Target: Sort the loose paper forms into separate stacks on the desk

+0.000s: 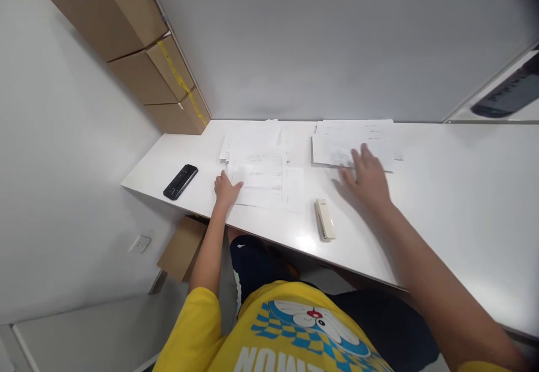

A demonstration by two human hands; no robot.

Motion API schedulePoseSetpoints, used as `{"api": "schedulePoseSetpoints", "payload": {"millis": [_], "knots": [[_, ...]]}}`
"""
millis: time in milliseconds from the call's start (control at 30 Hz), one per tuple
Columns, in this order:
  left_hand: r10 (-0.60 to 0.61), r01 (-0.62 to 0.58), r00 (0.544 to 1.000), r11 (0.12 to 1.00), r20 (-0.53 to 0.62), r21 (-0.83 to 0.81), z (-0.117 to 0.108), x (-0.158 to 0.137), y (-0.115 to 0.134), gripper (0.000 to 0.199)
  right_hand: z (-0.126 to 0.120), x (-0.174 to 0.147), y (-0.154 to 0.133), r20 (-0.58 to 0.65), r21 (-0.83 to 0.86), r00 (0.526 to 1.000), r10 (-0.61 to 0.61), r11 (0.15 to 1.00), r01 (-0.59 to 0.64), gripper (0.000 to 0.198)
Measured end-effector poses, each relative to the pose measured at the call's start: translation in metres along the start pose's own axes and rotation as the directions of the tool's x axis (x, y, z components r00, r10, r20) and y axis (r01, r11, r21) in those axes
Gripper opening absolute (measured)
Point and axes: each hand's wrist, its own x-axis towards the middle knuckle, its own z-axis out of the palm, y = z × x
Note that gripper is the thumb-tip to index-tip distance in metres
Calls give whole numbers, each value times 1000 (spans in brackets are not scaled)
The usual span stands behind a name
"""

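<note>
Printed sheets of paper (259, 184) lie on the white table in front of me. My left hand (227, 191) rests at their left edge, thumb and fingers apart, the thumb over the paper. Behind them, more loose papers (252, 136) overlap toward the back of the table. My right hand (368, 178) is at the near edge of a second paper stack (351, 139), fingers spread and slightly blurred; whether it touches the top sheet I cannot tell. Between my hands, closer to the front edge, lies a cream-coloured stapler (324, 220).
A black phone-like device (181, 181) lies on the table's left part. Cardboard boxes (177, 68) are stacked at the back left corner, and another box (183, 248) sits below the table. A grey-white panel (328, 46) stands along the back edge of the table (458, 203).
</note>
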Motion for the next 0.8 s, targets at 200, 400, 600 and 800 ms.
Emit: {"api": "schedulePoseSetpoints", "payload": {"millis": [200, 400, 600, 800], "knots": [[49, -63, 992, 991, -119, -114, 14, -21, 4, 40, 27, 23, -72, 278, 70, 961, 9, 997, -29, 57], [117, -134, 980, 986, -163, -96, 17, -26, 9, 76, 47, 39, -95, 363, -50, 931, 31, 999, -14, 36], [140, -173, 968, 973, -207, -150, 15, -28, 11, 73, 35, 30, -104, 335, 56, 939, -82, 996, 67, 22], [141, -232, 971, 769, -195, -596, 1, -34, 8, 66, 4, 17, -109, 45, 421, 917, -397, 840, 343, 25]]}}
